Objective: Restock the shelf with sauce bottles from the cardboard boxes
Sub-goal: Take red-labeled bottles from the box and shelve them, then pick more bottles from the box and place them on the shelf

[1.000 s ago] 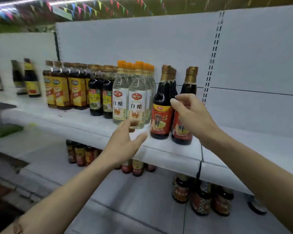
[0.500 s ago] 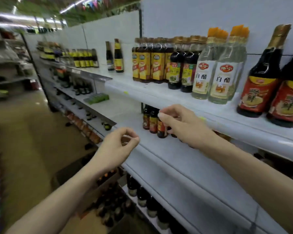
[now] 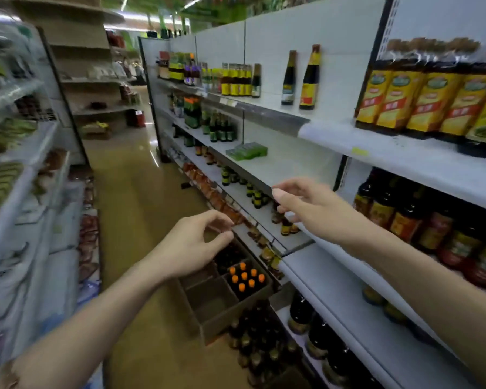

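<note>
My left hand (image 3: 190,247) hangs in mid-air over the aisle, fingers loosely curled, holding nothing. My right hand (image 3: 310,202) is out in front of the white shelf (image 3: 404,155), also loosely curled and holding nothing. On the floor below sits a cardboard box (image 3: 222,310) with dividers; several orange-capped bottles (image 3: 244,276) stand in one compartment. More dark sauce bottles (image 3: 261,343) stand in a group nearer to me. Dark bottles with yellow labels (image 3: 427,99) line the upper shelf at right.
White shelving runs along the right, with dark jars (image 3: 421,223) on a lower shelf and two lone bottles (image 3: 300,77) further along. Another rack (image 3: 17,169) stands on the left. The brown aisle floor (image 3: 129,209) stretches ahead between them.
My view has swung left and down, from facing the shelf to looking along the aisle and at the boxes. My right hand has let go of the red-labelled bottle on the shelf.
</note>
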### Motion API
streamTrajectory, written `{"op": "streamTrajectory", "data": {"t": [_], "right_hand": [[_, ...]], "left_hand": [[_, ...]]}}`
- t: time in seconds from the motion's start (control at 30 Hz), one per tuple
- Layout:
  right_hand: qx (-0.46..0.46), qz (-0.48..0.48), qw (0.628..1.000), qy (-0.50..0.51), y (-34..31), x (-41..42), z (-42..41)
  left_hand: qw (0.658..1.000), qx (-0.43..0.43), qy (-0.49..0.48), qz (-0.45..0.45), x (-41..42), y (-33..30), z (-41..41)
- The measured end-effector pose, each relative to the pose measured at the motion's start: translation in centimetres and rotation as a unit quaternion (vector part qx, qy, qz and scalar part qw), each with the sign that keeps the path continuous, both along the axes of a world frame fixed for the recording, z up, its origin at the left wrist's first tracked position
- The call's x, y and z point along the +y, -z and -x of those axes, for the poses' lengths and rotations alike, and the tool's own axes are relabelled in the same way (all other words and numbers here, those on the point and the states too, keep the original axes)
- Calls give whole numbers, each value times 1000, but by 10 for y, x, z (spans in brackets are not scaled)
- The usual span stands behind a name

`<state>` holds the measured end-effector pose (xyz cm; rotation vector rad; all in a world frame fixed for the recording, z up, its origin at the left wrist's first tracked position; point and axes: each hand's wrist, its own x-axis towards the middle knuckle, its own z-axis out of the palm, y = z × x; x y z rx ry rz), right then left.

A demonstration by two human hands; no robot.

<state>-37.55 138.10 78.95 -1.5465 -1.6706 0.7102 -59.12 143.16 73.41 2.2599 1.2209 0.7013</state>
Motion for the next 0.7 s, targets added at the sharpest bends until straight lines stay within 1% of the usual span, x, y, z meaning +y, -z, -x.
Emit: {"op": "streamTrajectory", "data": {"t": [0.1, 0.17, 0.3, 0.43, 0.57, 0.63, 0.7], "right_hand": [[5, 16, 1000, -19, 10, 40, 28], [4, 26, 999, -29, 21, 70, 42], [0, 63, 997, -35, 44, 137, 60], [-14, 88, 995, -42, 68, 216, 70], [-5, 95, 995, -43, 89, 305, 69], [11, 112, 993, -42, 97, 345, 65], [4, 120, 992, -40, 105, 382, 61]], "left_hand": [[999, -13, -35, 34, 33, 17, 39], [998, -7, -44, 49, 57, 29, 59], [995, -13, -68, 66, 115, 54, 80], [994, 2, -63, 85, 188, 74, 87], [993, 19, -57, 102, 278, 82, 81], [991, 38, -40, 118, 318, 85, 72], [990, 58, -16, 130, 357, 89, 62]]}}
